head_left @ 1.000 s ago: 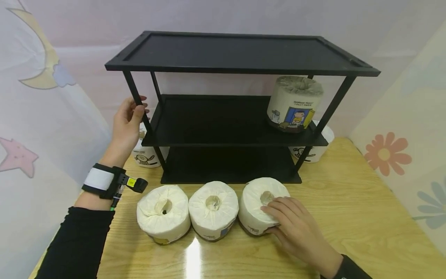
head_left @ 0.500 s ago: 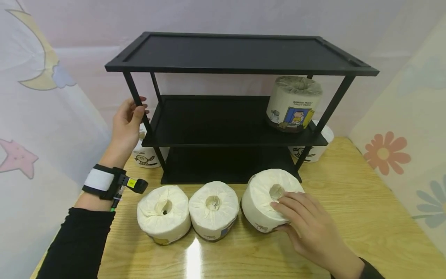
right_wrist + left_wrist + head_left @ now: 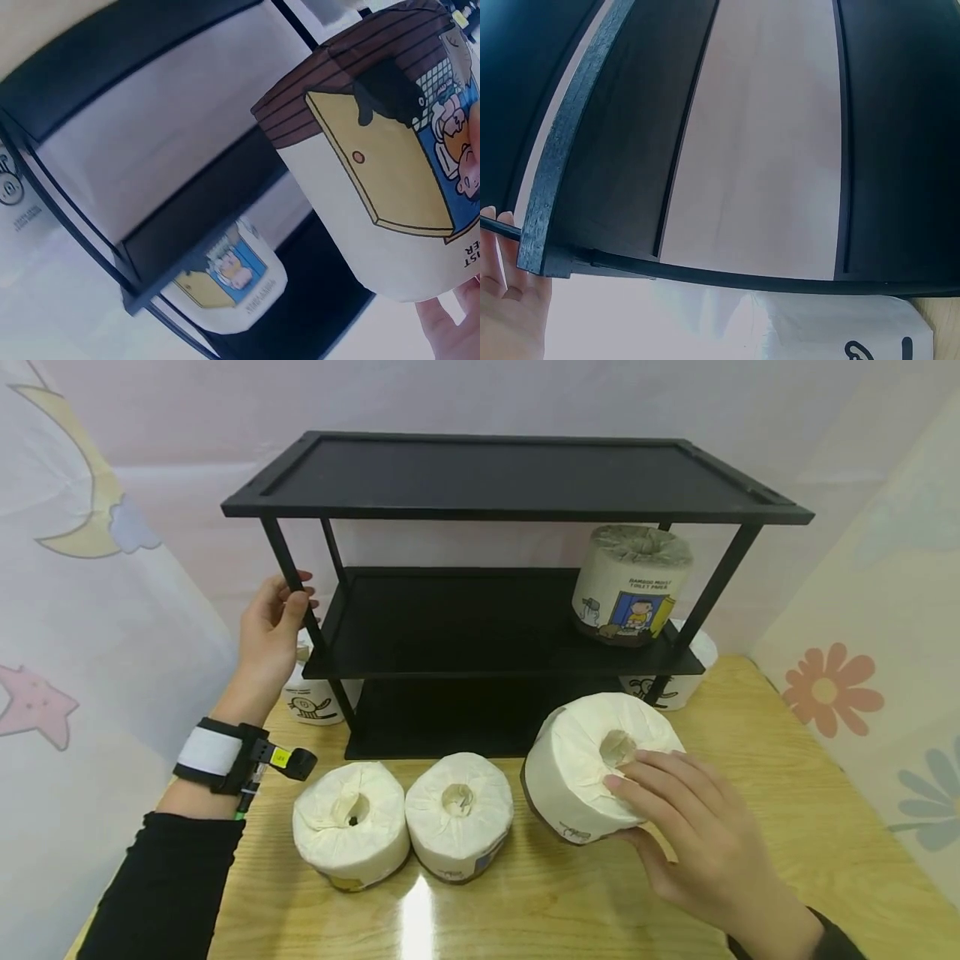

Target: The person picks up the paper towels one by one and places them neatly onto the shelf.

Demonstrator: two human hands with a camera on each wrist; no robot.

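Observation:
My right hand (image 3: 708, 839) grips a paper-wrapped toilet roll (image 3: 570, 777) by its right side, fingertips near the core hole and thumb low. The roll hangs tilted before the lower right of a black three-tier shelf (image 3: 517, 477); its cartoon print fills much of the right wrist view, where the same roll (image 3: 345, 195) partly covers the shelf. With my left hand (image 3: 270, 639) I hold the shelf's front left post (image 3: 285, 560). In the left wrist view, only some fingers (image 3: 506, 262) show beside the post. Another toilet roll (image 3: 630, 593) stands upright on the middle tier's right end.
Two more toilet rolls, one at the left (image 3: 348, 835) and one beside it (image 3: 457, 827), stand on the wooden table (image 3: 750, 777) before the shelf. White wrapped packs, left (image 3: 311, 697) and right (image 3: 701, 652), sit behind the shelf's ends. Printed cloth surrounds the table.
My right hand has lifted the third toilet roll off the table, moving it up and to the right and tilting it. My left hand stays on the post.

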